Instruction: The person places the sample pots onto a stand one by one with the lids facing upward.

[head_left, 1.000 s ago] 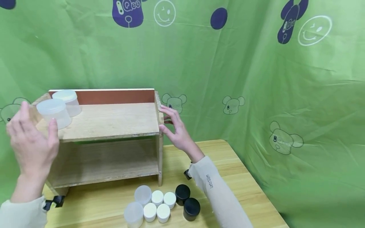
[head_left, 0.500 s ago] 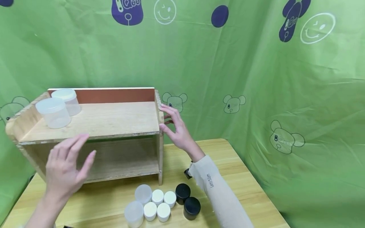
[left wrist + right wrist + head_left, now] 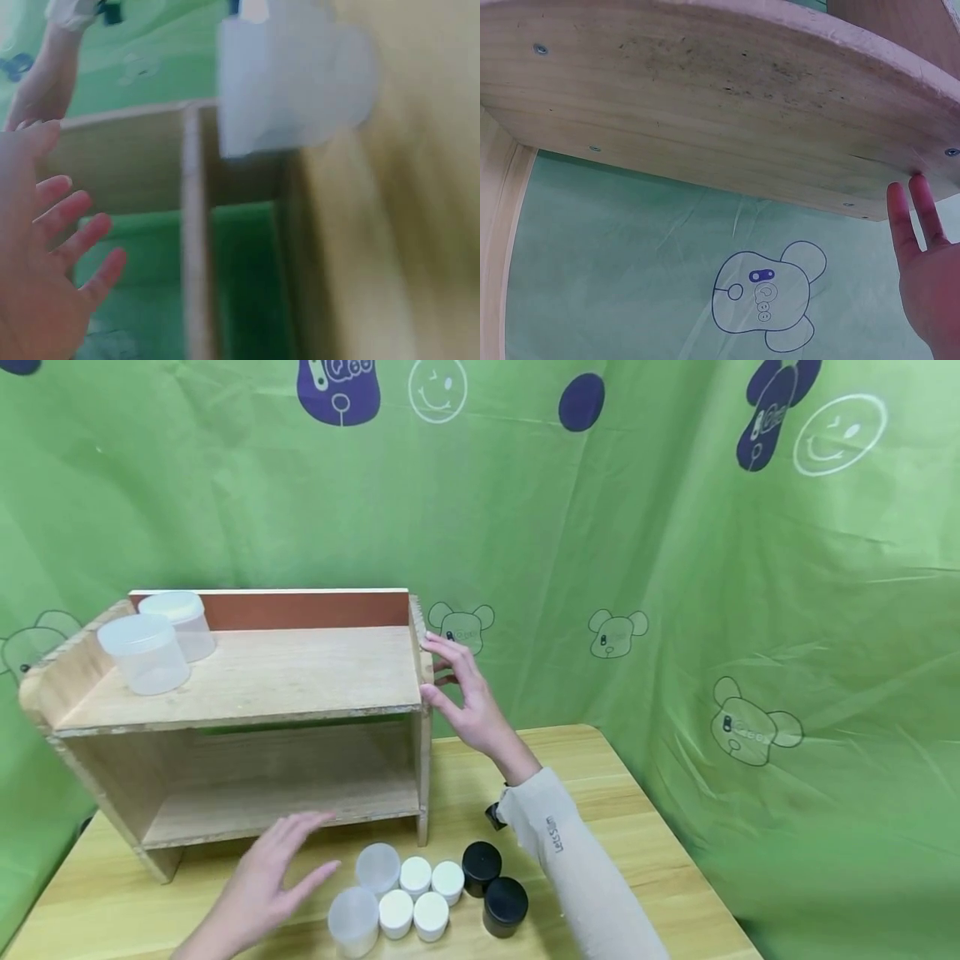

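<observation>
My left hand [image 3: 266, 877] is over the table, fingers spread and holding nothing, just left of two frosted clear jars [image 3: 354, 918]. In the left wrist view, that hand's fingers [image 3: 90, 240] are apart, and the jars beyond are blurred. My right hand [image 3: 471, 706] touches the right side of the wooden shelf [image 3: 300, 681]. The right wrist view shows its fingertips [image 3: 917, 184] against the outer side panel [image 3: 705, 97], with the rest of the hand partly out of frame. Two more frosted jars with lids [image 3: 146, 656] stand at the left end of the top board.
Several small white jars [image 3: 431, 914] sit close beside the frosted ones, followed by two black jars [image 3: 505, 906] to their right. The wooden table's right edge [image 3: 675, 852] runs along a green printed curtain [image 3: 525, 527], which also hangs behind the shelf.
My left hand has let go of the front frosted jar on the top board and moved down and right toward the jars on the table. My right hand stays at the shelf's side.
</observation>
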A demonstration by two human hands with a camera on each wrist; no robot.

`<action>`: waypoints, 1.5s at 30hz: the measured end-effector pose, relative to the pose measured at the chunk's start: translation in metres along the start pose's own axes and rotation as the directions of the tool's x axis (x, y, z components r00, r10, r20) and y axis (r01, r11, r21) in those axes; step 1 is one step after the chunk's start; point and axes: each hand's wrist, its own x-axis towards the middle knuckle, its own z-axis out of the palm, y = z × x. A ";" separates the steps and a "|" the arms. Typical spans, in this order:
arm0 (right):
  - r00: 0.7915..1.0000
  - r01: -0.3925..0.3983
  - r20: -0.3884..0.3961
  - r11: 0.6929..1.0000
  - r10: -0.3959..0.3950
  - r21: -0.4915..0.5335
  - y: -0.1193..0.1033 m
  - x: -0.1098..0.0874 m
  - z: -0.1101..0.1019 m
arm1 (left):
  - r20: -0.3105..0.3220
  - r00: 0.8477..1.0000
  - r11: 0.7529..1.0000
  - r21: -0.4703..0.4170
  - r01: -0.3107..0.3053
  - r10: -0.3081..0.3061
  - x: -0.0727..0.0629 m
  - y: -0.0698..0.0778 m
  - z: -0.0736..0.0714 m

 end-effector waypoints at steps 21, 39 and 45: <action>1.000 -0.006 0.011 1.000 0.006 -0.008 -0.002 -0.001 0.003 | 0.272 0.949 0.984 -0.115 -0.136 0.163 -0.032 -0.013 0.049; 1.000 -0.024 0.008 1.000 0.024 -0.014 -0.002 -0.003 0.001 | 0.281 0.932 0.964 -0.201 -0.177 0.230 -0.036 -0.019 0.053; 1.000 -0.025 0.005 1.000 0.025 -0.015 -0.001 -0.003 0.001 | 0.289 0.931 0.968 -0.173 -0.180 0.224 -0.033 -0.017 0.047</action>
